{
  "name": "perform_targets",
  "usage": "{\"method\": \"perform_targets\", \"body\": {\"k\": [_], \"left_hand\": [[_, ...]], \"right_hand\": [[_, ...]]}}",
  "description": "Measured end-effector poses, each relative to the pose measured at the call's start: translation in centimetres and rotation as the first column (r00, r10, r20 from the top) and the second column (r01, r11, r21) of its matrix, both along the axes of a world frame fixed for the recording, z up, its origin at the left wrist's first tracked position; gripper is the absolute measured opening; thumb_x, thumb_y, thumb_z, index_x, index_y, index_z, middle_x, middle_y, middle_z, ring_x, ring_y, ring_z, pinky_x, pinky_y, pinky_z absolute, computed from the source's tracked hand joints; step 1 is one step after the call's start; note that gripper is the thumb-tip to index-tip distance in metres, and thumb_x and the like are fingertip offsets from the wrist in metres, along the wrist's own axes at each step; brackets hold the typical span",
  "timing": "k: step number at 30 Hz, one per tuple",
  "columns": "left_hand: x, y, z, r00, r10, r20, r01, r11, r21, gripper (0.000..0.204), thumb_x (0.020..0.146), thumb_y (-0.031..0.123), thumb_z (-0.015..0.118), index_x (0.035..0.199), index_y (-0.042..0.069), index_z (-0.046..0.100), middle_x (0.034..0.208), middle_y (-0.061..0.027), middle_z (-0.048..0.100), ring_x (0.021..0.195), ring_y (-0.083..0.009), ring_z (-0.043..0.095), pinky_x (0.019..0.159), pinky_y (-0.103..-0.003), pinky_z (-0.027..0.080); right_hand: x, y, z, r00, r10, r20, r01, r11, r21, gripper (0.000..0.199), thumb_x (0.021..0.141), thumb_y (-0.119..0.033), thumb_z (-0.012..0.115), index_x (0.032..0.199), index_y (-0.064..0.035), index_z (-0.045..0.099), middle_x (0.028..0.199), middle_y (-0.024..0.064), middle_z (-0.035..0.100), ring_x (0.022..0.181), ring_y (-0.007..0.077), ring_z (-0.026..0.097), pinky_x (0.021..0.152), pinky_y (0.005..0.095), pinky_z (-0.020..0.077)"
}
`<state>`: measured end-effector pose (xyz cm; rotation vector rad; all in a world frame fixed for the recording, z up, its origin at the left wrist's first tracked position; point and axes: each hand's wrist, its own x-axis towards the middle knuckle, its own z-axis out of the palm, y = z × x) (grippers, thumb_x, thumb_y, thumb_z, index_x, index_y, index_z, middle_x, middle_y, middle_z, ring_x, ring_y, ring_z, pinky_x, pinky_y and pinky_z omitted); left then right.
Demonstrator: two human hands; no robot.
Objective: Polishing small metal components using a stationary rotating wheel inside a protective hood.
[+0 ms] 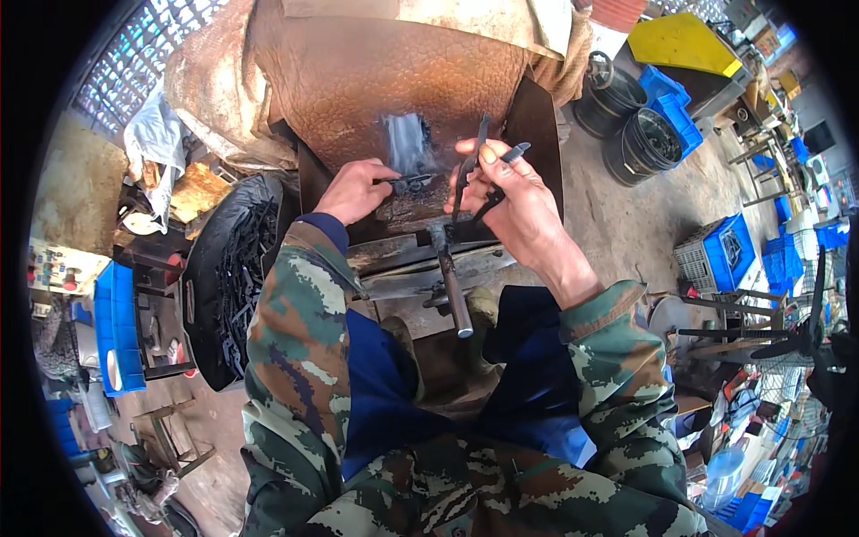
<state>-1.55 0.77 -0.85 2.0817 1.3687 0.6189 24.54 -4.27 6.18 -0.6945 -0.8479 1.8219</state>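
Pinched in the fingers of my left hand is a small dark metal piece, its far end against or close to a pale grey, blurred strip in the machine's opening. I cannot tell whether they touch. My right hand, just to the right, is closed on slim, dark, blade-like metal pieces; one stands nearly upright, another slants across the fingers. Behind both hands rises a brown, crusted cover. Below them, a round metal bar sticks out toward me from the machine's front edge.
At my left, a black tub holds many dark metal strips. A blue crate stands farther left. Black buckets stand on the floor to the right, near a blue-and-white crate. A black fan is at far right.
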Motion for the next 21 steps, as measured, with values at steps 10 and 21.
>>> {"method": "perform_targets", "body": {"k": [10, 21], "left_hand": [[0.5, 0.5, 1.6, 0.970, 0.212, 0.120, -0.181, 0.957, -0.229, 0.023, 0.091, 0.015, 0.057, 0.099, -0.001, 0.071, 0.075, -0.0061, 0.067, 0.066, -0.0104, 0.060, 0.065, -0.027, 0.050], [-1.7, 0.0, 1.6, 0.904, 0.420, 0.078, -0.392, 0.887, -0.242, 0.030, 0.089, 0.026, 0.055, 0.100, 0.001, 0.069, 0.081, -0.0124, 0.070, 0.067, -0.0203, 0.066, 0.068, -0.033, 0.052]], "right_hand": [[0.5, -0.3, 0.5, 0.895, 0.258, -0.363, -0.228, 0.966, 0.125, 0.028, 0.104, -0.026, 0.047, 0.119, -0.0053, 0.057, 0.077, 0.0057, 0.049, 0.067, 0.0187, 0.051, 0.074, 0.0425, 0.0479], [0.9, -0.9, 0.0, 0.924, 0.277, -0.264, -0.259, 0.961, 0.099, 0.027, 0.102, -0.025, 0.051, 0.116, -0.0039, 0.059, 0.087, 0.0088, 0.058, 0.070, 0.0200, 0.056, 0.072, 0.0418, 0.0519]]}}
